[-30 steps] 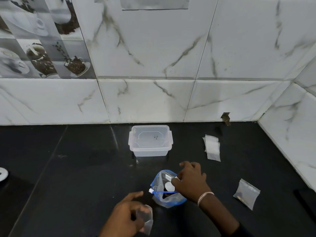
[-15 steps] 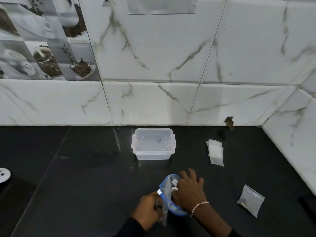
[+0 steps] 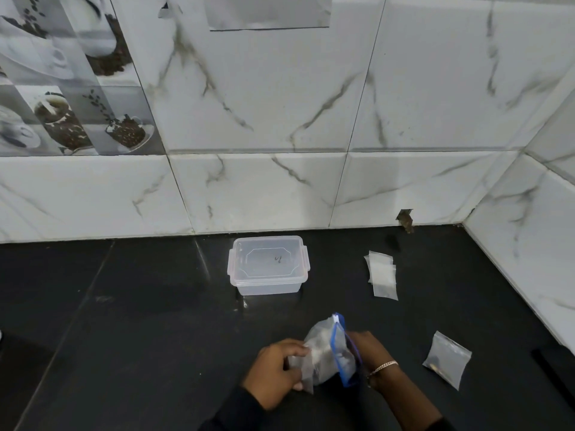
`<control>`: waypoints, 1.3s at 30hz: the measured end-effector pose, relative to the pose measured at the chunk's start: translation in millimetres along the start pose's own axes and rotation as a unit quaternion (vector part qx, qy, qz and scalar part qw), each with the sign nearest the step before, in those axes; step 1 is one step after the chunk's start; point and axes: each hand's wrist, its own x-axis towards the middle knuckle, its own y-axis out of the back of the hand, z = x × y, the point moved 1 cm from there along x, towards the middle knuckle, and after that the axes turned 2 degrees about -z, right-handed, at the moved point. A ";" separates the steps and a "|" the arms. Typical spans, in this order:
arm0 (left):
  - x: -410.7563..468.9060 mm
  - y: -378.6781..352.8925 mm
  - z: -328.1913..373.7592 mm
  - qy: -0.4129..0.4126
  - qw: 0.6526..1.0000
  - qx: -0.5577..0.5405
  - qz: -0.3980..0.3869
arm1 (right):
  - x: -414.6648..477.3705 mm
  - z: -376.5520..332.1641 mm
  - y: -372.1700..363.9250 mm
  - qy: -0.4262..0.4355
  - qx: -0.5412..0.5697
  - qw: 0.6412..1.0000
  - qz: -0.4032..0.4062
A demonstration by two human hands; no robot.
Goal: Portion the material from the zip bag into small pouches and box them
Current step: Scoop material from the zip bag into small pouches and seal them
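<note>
The clear zip bag [image 3: 329, 343] with a blue zipper strip is lifted off the counter near the front. My right hand [image 3: 368, 353] reaches into its open mouth from the right, fingers hidden inside. My left hand [image 3: 277, 367] grips the bag's left side together with a small clear pouch [image 3: 306, 373] pressed against it. A clear plastic box [image 3: 268, 265] with its lid on stands behind, close to the wall. One pouch [image 3: 446, 359] with a little dark material lies at the right.
A small stack of flat pouches [image 3: 382, 273] lies right of the box. The black counter [image 3: 140, 321] meets marble wall tiles at the back and on the right. A dark object's edge [image 3: 553, 359] shows at the far right.
My left hand came up from the front with the small pouch and took hold of the zip bag. The bag rose and tilted onto its side, mouth turned toward my right hand.
</note>
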 end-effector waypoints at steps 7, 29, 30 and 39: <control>-24.5 23.9 -35.0 0.037 0.989 -0.138 0.044 | -9.1 -19.0 11.1 0.009 0.080 0.997 -0.022; -90.3 41.1 73.9 -0.068 0.987 0.130 0.073 | -84.0 -48.4 26.3 0.305 0.027 0.947 0.096; -89.7 39.7 79.6 -0.062 0.987 0.135 0.067 | -96.1 -53.1 25.2 0.330 0.028 0.940 0.084; -78.8 33.3 100.4 0.006 0.995 0.100 0.027 | -155.6 -37.5 -13.2 0.609 -0.121 0.767 0.163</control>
